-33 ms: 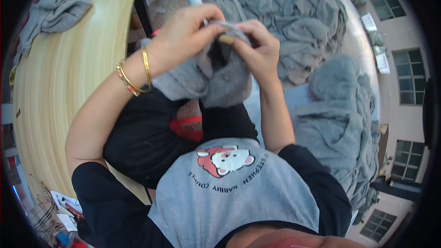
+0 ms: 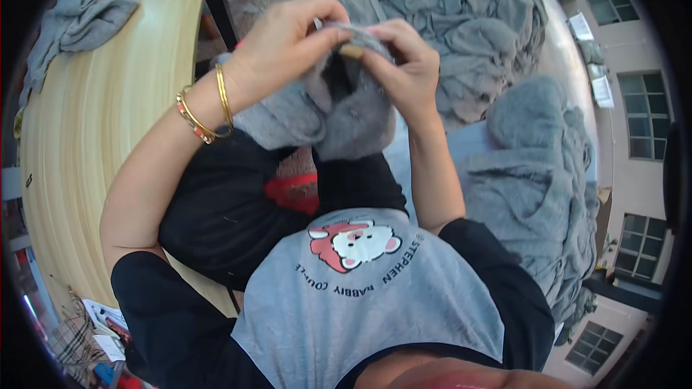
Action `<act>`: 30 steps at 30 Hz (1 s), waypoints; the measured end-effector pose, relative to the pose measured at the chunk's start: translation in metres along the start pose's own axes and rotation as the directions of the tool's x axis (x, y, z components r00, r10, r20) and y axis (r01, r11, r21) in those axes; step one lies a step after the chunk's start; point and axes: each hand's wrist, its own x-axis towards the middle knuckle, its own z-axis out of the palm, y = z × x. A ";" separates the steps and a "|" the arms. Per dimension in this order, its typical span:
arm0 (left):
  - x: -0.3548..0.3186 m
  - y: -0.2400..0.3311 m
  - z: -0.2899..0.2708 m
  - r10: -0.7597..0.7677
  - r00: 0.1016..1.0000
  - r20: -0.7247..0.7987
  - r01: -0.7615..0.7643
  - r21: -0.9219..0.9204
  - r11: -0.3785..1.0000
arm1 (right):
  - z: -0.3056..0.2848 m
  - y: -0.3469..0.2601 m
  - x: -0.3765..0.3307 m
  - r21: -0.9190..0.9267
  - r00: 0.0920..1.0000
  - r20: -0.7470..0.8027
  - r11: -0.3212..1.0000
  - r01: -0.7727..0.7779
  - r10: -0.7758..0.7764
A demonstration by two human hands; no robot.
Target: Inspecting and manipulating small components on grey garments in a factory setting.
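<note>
A soft grey knitted piece (image 2: pixel 357 126) is held up over my lap, its upper edge pinched between both hands. My left hand (image 2: pixel 303 29) closes thumb and fingers on that edge from the left. On the right, my right hand (image 2: pixel 407 61) grips the same edge, the thumb toward the middle. A small tan covering or piece (image 2: pixel 352 52) shows at the tip of my right thumb; I cannot tell what it is. Between the hands the knit gapes into a dark opening. The rest of the fabric hangs down in folds, and the fingertips behind the edge are hidden.
A light wooden table (image 2: pixel 94 151) runs along my left, with a grey knit garment (image 2: pixel 94 14) at its far end. Heaped grey knitwear (image 2: pixel 461 29) lies ahead to the right; another grey pile (image 2: pixel 540 194) sits beside my right arm. A red item (image 2: pixel 292 191) shows below my legs.
Both hands and the knitted piece sit very slightly higher in the picture. The grip looks the same.
</note>
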 end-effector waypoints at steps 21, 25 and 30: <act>0.024 -0.029 0.029 0.774 0.611 -0.168 -0.789 -0.046 0.613 | 0.013 0.020 -0.021 0.153 0.930 0.013 0.918 -0.365 0.367; 0.006 0.007 0.022 0.190 0.976 0.105 -0.211 0.248 0.946 | 0.008 0.021 -0.023 -0.095 0.987 -0.130 0.989 -0.112 0.099; -0.002 -0.014 0.026 0.086 0.996 0.039 -0.093 0.267 0.959 | 0.012 0.012 -0.024 -0.164 0.974 -0.224 0.985 -0.054 0.016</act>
